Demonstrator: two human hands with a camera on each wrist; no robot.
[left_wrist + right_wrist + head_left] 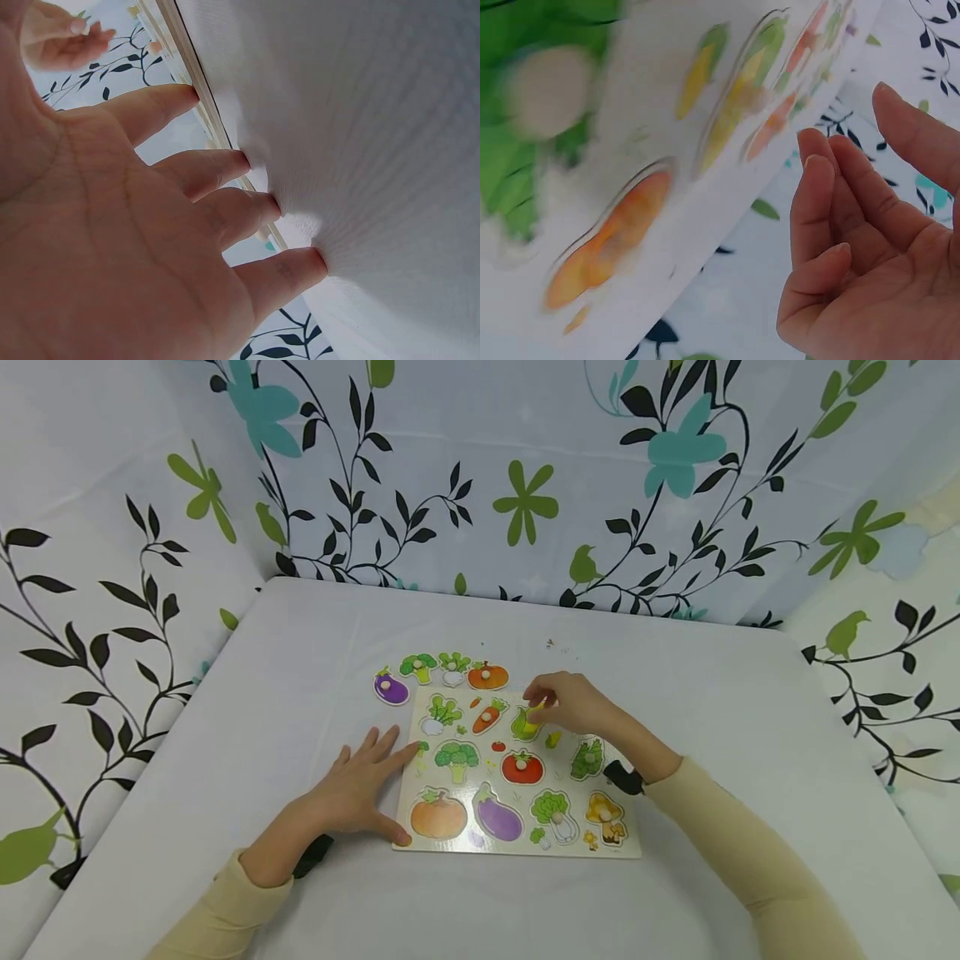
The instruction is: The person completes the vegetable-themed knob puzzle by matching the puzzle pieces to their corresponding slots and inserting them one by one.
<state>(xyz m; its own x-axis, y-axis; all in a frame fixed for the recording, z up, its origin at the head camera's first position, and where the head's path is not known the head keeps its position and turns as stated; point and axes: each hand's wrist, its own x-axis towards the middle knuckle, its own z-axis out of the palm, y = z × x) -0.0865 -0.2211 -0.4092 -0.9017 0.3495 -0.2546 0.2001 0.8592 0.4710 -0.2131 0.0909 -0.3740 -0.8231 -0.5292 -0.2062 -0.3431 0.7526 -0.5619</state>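
Observation:
A wooden vegetable puzzle board lies on the white table. My left hand rests at its left edge, fingers spread and thumb on the lower left corner; in the left wrist view the fingertips press along the edge and cloth. Over the board's far edge, my right hand hovers by the corn piece. Its fingers are loosely bent with the thumb apart, and nothing shows between them in the right wrist view. Carrot, tomato, cabbage and mushroom pieces sit in the board.
Loose eggplant, broccoli, turnip and pumpkin pieces lie along the board's far left corner. A patterned curtain stands behind the table. An orange knobbed piece shows near the board's edge in the right wrist view.

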